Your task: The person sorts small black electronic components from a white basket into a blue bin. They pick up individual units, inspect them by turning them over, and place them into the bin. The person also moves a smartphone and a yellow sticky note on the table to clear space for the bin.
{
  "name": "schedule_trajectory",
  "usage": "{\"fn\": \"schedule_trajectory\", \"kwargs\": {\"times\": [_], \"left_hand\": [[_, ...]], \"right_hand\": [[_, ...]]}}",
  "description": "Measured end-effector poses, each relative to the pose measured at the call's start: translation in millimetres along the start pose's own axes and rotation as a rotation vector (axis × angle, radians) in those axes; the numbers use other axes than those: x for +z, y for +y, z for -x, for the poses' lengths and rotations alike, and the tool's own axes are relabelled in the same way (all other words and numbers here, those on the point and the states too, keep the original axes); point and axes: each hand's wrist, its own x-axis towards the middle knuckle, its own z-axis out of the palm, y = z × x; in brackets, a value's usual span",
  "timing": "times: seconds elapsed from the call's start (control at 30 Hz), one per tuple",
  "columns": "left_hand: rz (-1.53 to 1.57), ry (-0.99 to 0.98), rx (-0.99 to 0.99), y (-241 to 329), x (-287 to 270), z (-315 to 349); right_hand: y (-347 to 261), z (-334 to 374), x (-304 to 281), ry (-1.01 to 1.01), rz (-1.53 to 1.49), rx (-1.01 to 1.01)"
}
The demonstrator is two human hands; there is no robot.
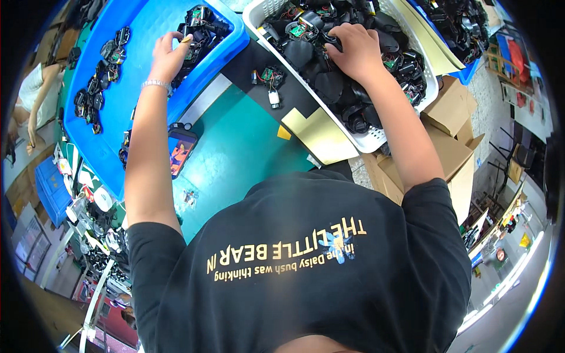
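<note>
My left hand (pixel 169 57) reaches into a blue plastic tray (pixel 141 23). Its fingers are bent and its thumb tip lies close to them, against a packed row of black plastic assemblies with green circuit boards (pixel 200 36). Whatever is between those fingers is hidden. Over a white plastic basket (pixel 425 97), my right hand (pixel 356 53) has thumb and forefinger closed on a black plastic part (pixel 333 45). A heap of black parts, wires and green boards (pixel 312 65) fills that basket. Between tray and basket lies one loose wired circuit board assembly (pixel 271 79).
A phone (pixel 182 150) with a lit screen leans by the tray on the green tabletop (pixel 226 138). Yellowish cardboard (pixel 321 136) lies beside the basket, and open cardboard boxes (pixel 450 126) stand to its right. At far left another person's arm (pixel 42 97) shows.
</note>
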Motion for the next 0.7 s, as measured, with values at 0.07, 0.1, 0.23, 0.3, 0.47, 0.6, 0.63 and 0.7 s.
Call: {"fn": "schedule_trajectory", "kwargs": {"times": [0.07,0.1,0.23,0.3,0.47,0.6,0.63,0.7], "left_hand": [[0.155,0.142,0.035,26,-16,15],[0.230,0.217,0.051,40,-26,27],[0.489,0.343,0.055,94,-40,89],[0.589,0.345,0.043,109,-42,114],[1.107,0.135,-0.097,134,-32,152],[1.705,-0.369,-0.365,157,-27,161],[1.851,-0.479,-0.413,164,-29,162],[2.113,-0.671,-0.485,173,-29,164]], "right_hand": [[-1,-8,-1,-0.058,0.087,0.007],[0,-8,-1,-0.004,0.010,0.007],[10,2,-13,0.125,-0.357,0.185],[5,8,-30,0.175,-0.657,0.349],[-18,17,-71,0.271,-1.184,0.307],[-64,20,-107,0.265,-1.367,0.246],[-78,23,-112,0.236,-1.430,0.238],[-101,39,-115,0.100,-1.373,0.125]]}}
